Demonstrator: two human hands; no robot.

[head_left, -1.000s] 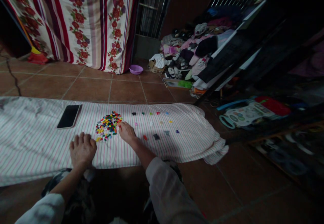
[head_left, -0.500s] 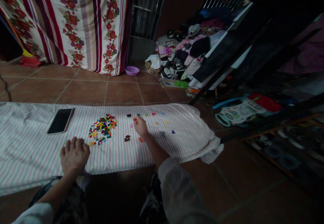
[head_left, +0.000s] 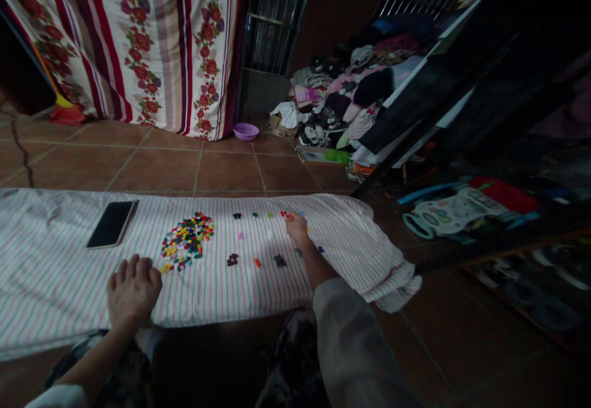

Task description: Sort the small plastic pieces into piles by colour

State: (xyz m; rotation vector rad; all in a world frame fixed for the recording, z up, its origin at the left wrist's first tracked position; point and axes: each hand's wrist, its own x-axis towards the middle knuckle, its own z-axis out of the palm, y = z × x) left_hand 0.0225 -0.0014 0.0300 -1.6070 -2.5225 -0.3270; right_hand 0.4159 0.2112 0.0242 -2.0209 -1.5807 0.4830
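Observation:
On a striped cloth (head_left: pixel 69 285) lies a mixed pile of small coloured pieces (head_left: pixel 187 240). To its right are small separate groups: black (head_left: pixel 237 216), brown (head_left: pixel 232 260), orange (head_left: pixel 257 263), dark grey (head_left: pixel 279 261), pink (head_left: pixel 241 236) and white (head_left: pixel 270 234). My right hand (head_left: pixel 296 226) is closed at the red pieces (head_left: pixel 283 214), its fingertips pinched on a small red piece. My left hand (head_left: pixel 133 288) rests on the cloth left of the pile, fingers spread, holding nothing.
A phone (head_left: pixel 111 224) lies on the cloth at the left. Beyond are a purple basin (head_left: pixel 246 131) on the tiled floor, a floral curtain (head_left: pixel 166 45) and heaped clothes (head_left: pixel 351 88). A colourful toy (head_left: pixel 452 211) stands at the right.
My right hand has moved right, from near the pink and green pieces to the red ones, uncovering the white and dark grey groups. My left hand stays on the cloth.

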